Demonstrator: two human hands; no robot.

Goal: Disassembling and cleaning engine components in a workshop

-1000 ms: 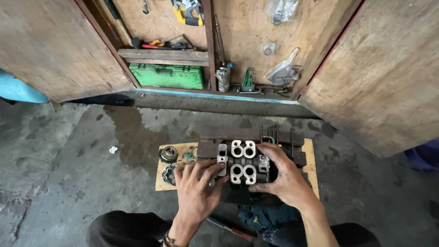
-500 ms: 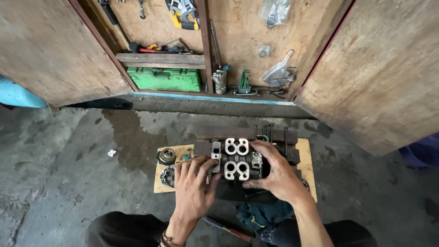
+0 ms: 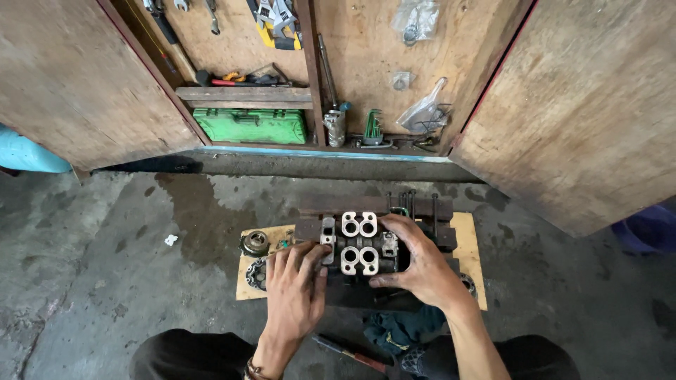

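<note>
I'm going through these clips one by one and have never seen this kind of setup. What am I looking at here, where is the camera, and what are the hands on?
There is no machine here: a person works with two bare hands, and the single camera sits on their head, looking down. They crouch on a stained concrete floor in front of an open wooden tool cabinet with hanging tools and a green case. On the floor lies a plywood board. On it sits a dark, greasy metal block with bright, rounded openings on top. The left hand presses on its left end; the right hand wraps over its right side. Left of the block lie a round bearing-like part and a toothed ring. A dark rag lies near the knees.
</note>
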